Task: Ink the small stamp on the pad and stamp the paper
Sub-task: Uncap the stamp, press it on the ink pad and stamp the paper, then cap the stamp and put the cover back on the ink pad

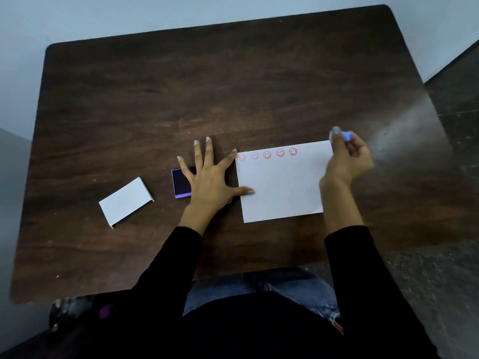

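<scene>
Head view is taken from above a dark wooden counter, on which a white sheet of paper is laid, already marked along its far edge with a row of five red smiley prints; the task is therefore judged well under way, with most of the sheet left bare for further prints. The small stamp, a pale blue-violet piece mostly hidden and blurred, is pinched in the fingertips of the right hand, held just beyond the far right corner of the paper and not pressed down. The left hand is spread flat, its thumb laid on the paper's left edge and its palm partly covering the purple ink pad. A white card lid is left lying apart at the left
</scene>
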Available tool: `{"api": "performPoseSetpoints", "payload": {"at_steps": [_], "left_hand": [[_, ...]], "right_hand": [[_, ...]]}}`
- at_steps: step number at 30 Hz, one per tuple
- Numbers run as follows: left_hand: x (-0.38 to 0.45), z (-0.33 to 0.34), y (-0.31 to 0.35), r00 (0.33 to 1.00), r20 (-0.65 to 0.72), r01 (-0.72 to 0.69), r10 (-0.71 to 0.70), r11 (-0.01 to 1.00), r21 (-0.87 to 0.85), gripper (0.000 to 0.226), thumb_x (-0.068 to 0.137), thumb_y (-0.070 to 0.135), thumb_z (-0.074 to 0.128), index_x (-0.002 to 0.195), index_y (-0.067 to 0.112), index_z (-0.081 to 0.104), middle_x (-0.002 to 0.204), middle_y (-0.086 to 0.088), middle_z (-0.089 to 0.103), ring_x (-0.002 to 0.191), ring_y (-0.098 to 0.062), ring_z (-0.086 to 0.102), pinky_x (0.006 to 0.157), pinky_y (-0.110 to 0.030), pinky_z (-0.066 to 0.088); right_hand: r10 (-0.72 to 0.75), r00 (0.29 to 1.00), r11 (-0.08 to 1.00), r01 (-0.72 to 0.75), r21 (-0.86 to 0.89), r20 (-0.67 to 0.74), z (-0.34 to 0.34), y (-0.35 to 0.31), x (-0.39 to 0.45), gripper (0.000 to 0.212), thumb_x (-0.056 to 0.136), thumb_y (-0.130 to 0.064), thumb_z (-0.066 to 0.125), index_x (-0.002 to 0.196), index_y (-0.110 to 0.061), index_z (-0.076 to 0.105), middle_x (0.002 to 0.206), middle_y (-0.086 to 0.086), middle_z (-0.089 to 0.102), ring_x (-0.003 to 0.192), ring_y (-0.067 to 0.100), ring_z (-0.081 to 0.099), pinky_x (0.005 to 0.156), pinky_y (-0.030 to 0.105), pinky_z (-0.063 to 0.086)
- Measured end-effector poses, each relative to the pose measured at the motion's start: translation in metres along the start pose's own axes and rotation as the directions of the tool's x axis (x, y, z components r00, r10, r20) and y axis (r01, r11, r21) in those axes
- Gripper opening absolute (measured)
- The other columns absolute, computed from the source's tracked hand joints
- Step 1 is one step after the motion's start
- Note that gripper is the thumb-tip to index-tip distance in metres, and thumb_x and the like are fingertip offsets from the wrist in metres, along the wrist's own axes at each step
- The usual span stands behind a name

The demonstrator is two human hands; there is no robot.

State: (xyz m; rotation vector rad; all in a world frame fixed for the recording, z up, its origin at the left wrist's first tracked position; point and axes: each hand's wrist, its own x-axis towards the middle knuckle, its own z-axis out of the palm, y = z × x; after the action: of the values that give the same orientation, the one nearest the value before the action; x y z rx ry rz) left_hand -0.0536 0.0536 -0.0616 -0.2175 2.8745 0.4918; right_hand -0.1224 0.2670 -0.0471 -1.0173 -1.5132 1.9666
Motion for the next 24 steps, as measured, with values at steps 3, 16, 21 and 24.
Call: {"api": "performPoseSetpoints", "payload": {"at_steps": [3, 16, 21, 24], "left_hand": [[-0.001, -0.006, 0.0, 0.998, -0.065, -0.009, 0.004, 0.997, -0.079, 0.089, 0.059, 0.075, 0.061, 0.138, 0.04, 0.037, 0.16, -0.008, -0.003, 0.145, -0.029, -0.018, 0.107, -0.062, -0.016], [-0.03, -0.006, -0.036, 0.997, -0.074, -0.037, 0.029, 0.993, -0.112, 0.055, 0.043, 0.053, 0.085, 0.091, 0.036, 0.065, 0.156, -0.004, 0.023, 0.146, -0.025, -0.01, 0.108, -0.061, -0.015], [-0.029, -0.004, -0.036, 0.996, -0.075, -0.055, 0.047, 0.993, -0.105, 0.051, 0.045, 0.053, 0.084, 0.09, 0.037, 0.066, 0.156, -0.004, 0.023, 0.146, -0.026, -0.01, 0.107, -0.061, -0.016], [-0.029, -0.003, -0.039, 0.996, -0.074, -0.055, 0.045, 0.989, -0.136, 0.046, 0.048, 0.054, 0.083, 0.089, 0.039, 0.066, 0.156, -0.002, 0.024, 0.146, -0.025, -0.009, 0.107, -0.061, -0.016]], "right_hand": [[0.064, 0.997, 0.994, -0.06, 0.092, -0.044, -0.002, -0.009, 0.014, 0.022, 0.076, -0.003, 0.073, 0.095, 0.003, 0.063, 0.075, 0.008, 0.066, 0.061, 0.007, 0.064, 0.07, 0.022, 0.053], [0.151, 0.975, 0.977, -0.123, 0.173, -0.161, -0.021, -0.015, 0.036, 0.025, 0.081, -0.009, 0.069, 0.097, 0.01, 0.066, 0.085, 0.015, 0.068, 0.071, 0.017, 0.056, 0.071, 0.026, 0.043], [0.145, 0.974, 0.983, -0.123, 0.133, -0.173, -0.028, -0.014, 0.039, 0.013, 0.083, -0.014, 0.067, 0.083, -0.002, 0.07, 0.077, 0.006, 0.067, 0.058, 0.01, 0.053, 0.058, 0.021, 0.042], [0.14, 0.97, 0.986, -0.118, 0.12, -0.199, -0.031, -0.017, 0.04, 0.014, 0.083, -0.019, 0.068, 0.071, -0.011, 0.067, 0.07, 0.001, 0.064, 0.053, 0.005, 0.052, 0.052, 0.015, 0.043]]}}
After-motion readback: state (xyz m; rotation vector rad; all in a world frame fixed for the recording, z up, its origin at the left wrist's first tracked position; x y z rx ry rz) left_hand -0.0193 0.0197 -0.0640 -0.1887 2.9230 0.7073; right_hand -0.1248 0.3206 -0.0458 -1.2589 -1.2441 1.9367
